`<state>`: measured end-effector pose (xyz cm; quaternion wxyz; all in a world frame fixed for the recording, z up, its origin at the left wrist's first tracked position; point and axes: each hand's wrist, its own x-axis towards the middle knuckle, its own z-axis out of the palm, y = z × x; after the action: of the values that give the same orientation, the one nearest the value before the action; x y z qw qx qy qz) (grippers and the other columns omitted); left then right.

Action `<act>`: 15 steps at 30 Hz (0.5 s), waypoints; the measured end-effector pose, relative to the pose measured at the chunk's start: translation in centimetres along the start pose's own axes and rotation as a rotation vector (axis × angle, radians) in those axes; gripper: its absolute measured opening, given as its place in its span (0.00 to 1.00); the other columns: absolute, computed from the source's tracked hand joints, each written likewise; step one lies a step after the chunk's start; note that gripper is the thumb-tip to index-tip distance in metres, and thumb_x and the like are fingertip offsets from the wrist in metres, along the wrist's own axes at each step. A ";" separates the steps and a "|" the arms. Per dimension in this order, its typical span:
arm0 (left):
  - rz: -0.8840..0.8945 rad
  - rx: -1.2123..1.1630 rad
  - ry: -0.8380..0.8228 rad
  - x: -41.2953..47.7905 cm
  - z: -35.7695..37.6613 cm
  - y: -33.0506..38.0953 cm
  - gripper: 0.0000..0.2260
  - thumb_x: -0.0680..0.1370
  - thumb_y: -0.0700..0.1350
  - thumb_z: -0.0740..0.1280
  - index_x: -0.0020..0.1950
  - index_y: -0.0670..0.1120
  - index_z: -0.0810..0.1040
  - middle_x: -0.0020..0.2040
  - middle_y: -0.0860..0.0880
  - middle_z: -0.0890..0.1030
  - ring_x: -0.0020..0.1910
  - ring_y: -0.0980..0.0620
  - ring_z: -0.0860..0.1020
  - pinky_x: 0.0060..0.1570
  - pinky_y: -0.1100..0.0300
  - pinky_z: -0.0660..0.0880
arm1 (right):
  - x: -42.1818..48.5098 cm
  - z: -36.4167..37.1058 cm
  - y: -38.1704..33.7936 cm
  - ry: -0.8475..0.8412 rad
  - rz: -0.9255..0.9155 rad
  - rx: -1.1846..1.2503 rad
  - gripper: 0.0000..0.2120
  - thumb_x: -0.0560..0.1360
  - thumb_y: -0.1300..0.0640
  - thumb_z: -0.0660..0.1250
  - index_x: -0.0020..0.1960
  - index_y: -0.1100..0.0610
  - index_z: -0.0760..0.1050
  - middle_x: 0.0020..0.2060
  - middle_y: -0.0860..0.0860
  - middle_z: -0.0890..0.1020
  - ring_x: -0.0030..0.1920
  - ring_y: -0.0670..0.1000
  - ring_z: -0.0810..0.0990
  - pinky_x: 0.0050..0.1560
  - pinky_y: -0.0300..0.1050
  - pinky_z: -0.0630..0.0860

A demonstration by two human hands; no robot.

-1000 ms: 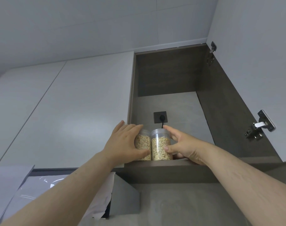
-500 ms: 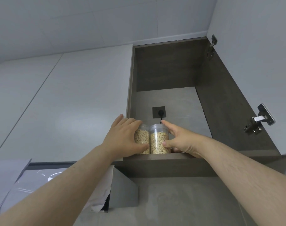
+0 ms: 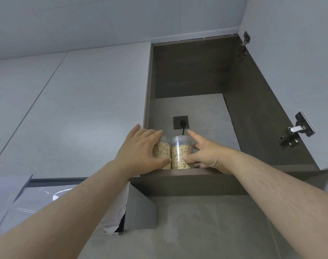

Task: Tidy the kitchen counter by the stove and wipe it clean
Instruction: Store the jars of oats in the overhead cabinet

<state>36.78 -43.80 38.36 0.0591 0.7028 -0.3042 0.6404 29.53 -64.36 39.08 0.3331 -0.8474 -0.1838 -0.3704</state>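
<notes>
On the cupboard shelf (image 3: 178, 171), my left hand (image 3: 140, 152) curls round the left oat jar (image 3: 160, 152); my right hand (image 3: 206, 156), fingers spread loose, thumbs the right oat jar (image 3: 180, 154); two jars, touching; one socket (image 3: 180, 122); two hinges (image 3: 297, 130).

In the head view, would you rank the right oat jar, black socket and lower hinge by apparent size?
1. The right oat jar and lower hinge: alike in spread, the hinge seemingly nearer the camera, so unranked.
2. The black socket: smallest.
</notes>
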 end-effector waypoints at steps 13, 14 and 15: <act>-0.065 -0.253 -0.068 -0.8 -0.7 -0.4 0.37 0.78 0.61 0.60 0.80 0.51 0.45 0.80 0.52 0.41 0.77 0.55 0.37 0.66 0.62 0.31 | -2.3 1.4 -0.9 0.372 -0.032 -0.083 0.24 0.77 0.50 0.68 0.71 0.49 0.66 0.67 0.53 0.72 0.64 0.52 0.73 0.64 0.55 0.74; -0.073 -0.291 -0.100 -1.1 -1.1 -0.4 0.37 0.78 0.61 0.61 0.80 0.51 0.45 0.80 0.52 0.42 0.78 0.54 0.38 0.67 0.61 0.32 | -3.0 1.6 -1.2 0.387 -0.025 -0.079 0.24 0.77 0.50 0.68 0.71 0.50 0.66 0.66 0.52 0.72 0.64 0.52 0.73 0.64 0.53 0.74; -0.083 -0.340 -0.135 -1.6 -1.7 -0.2 0.36 0.79 0.60 0.62 0.79 0.51 0.47 0.80 0.52 0.44 0.78 0.53 0.41 0.69 0.60 0.35 | -3.8 1.8 -1.5 0.398 -0.017 -0.087 0.24 0.77 0.50 0.67 0.71 0.50 0.66 0.66 0.51 0.72 0.64 0.51 0.73 0.63 0.50 0.73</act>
<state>35.45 -42.32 37.22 0.1829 0.7360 -0.3820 0.5281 27.14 -62.28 35.91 0.3227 -0.7695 -0.1054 -0.5410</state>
